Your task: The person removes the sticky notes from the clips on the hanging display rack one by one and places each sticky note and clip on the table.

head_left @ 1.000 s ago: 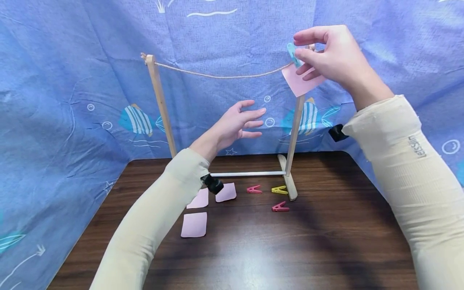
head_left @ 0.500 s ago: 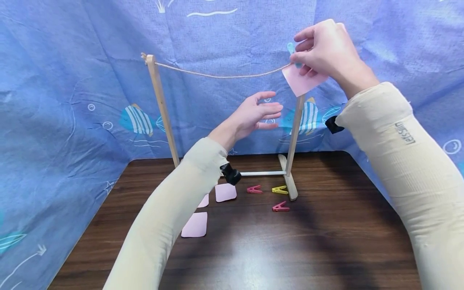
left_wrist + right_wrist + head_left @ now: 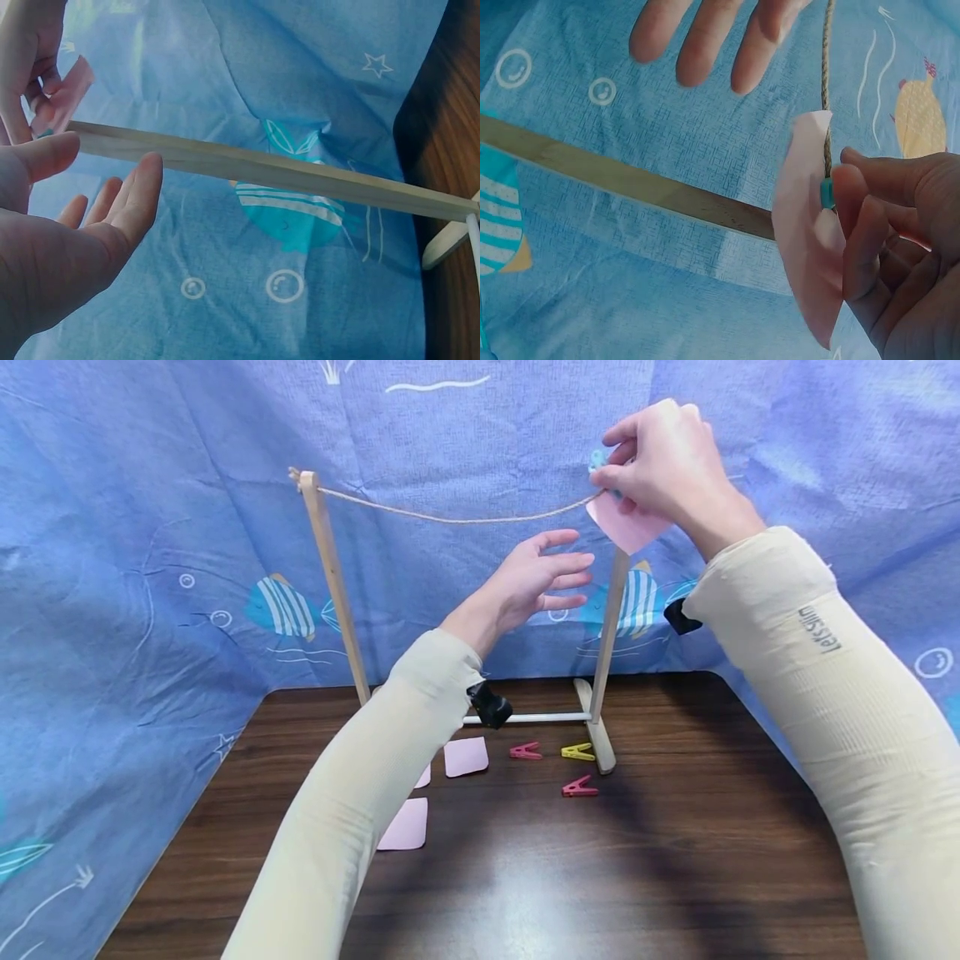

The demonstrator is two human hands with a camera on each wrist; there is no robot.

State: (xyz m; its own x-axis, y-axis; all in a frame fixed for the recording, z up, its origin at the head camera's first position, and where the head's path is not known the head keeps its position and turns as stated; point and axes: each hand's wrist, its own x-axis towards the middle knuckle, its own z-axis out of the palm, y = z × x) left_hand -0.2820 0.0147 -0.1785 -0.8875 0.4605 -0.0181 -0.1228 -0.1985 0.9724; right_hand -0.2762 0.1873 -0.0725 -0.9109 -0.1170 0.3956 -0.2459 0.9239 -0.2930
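Note:
A pink paper square (image 3: pixel 626 527) hangs at the right end of the twine (image 3: pixel 450 520), by a light blue clothespin (image 3: pixel 597 460). My right hand (image 3: pixel 667 460) pinches that clothespin; its fingers hide most of it, and in the right wrist view only a teal end of the clothespin (image 3: pixel 826 193) shows against the twine. My left hand (image 3: pixel 536 572) is raised below and left of the paper, fingers spread and holding nothing. In the left wrist view, its thumb and fingers stand apart in front of the wooden post (image 3: pixel 247 169).
On the dark wooden table (image 3: pixel 637 877) lie several pink squares, one partly behind my left sleeve (image 3: pixel 360 793). Two red clothespins, one at the front (image 3: pixel 580 787), and a yellow clothespin (image 3: pixel 577 752) lie near the right foot of the wooden stand (image 3: pixel 603 747). Blue cloth hangs behind.
My right hand has moved left and closed in on the blue clothespin, its fingers drawing together. My left hand has risen and moved right, toward the hanging paper.

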